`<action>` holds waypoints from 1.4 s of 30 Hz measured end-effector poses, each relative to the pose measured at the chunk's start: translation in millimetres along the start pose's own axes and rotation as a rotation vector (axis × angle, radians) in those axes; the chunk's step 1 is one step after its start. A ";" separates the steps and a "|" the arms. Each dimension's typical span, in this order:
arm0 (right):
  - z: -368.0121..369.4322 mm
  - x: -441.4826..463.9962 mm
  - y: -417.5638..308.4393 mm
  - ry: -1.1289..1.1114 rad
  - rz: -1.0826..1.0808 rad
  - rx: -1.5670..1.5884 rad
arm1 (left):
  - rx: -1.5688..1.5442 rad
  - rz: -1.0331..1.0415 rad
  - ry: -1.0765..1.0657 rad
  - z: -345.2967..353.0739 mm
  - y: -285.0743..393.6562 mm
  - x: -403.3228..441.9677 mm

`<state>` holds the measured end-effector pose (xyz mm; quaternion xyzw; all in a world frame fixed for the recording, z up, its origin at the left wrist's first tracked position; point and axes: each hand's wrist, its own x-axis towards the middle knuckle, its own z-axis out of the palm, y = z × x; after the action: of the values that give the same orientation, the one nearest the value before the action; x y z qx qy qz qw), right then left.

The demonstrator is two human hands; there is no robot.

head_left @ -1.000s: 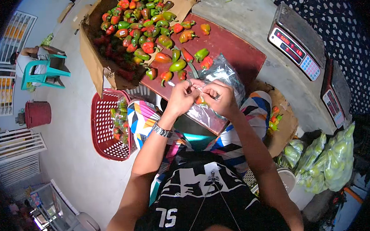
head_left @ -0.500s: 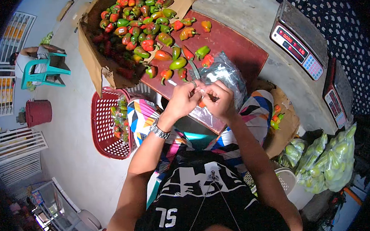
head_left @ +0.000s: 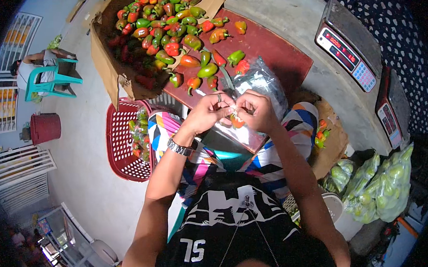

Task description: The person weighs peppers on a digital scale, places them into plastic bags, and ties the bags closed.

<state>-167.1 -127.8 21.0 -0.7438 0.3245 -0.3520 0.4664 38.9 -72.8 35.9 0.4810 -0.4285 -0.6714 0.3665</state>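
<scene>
Both hands meet over the near end of a dark red board, pinching the gathered top of a small clear plastic bag [head_left: 237,121]. An orange-red pepper shows through the plastic below the fingers. My left hand [head_left: 205,113], with a ring and a wristwatch, is closed on one side of the bag's neck. My right hand [head_left: 257,112] closes on the other side. Just beyond them lie a knife [head_left: 227,78] and a heap of clear plastic bags [head_left: 264,82]. Loose red, green and orange peppers [head_left: 207,70] are scattered on the board [head_left: 287,57].
A cardboard box [head_left: 105,66] spills many peppers at the far left. Bagged peppers sit in a red basket [head_left: 116,158] on the floor. Two digital scales [head_left: 348,54] stand on the concrete counter at right, near bags of green produce [head_left: 391,187]. A person sits on a green chair [head_left: 39,82].
Both hands have shifted slightly, and more of the pepper inside the bag shows beneath the fingers. The view has moved a little. Both hands stay pinched at the bag's top.
</scene>
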 end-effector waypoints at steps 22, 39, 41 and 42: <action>67.4 -43.8 -14.1 0.421 0.534 -0.099 | -0.372 -0.045 0.500 52.8 -38.7 -19.6; 43.8 -22.8 31.4 0.252 -0.178 -0.614 | -0.231 -0.168 0.323 36.0 -26.1 5.7; 36.9 -14.3 27.7 0.202 -0.295 -0.613 | -0.244 -0.174 0.321 29.5 -24.9 13.6; 33.9 -10.5 25.5 0.182 -0.338 -0.593 | -0.265 -0.186 0.323 25.5 -21.7 17.0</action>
<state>-148.7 -112.5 -15.5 -0.8555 0.3255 -0.3796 0.1345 8.1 -74.6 14.5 0.5672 -0.2265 -0.6669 0.4268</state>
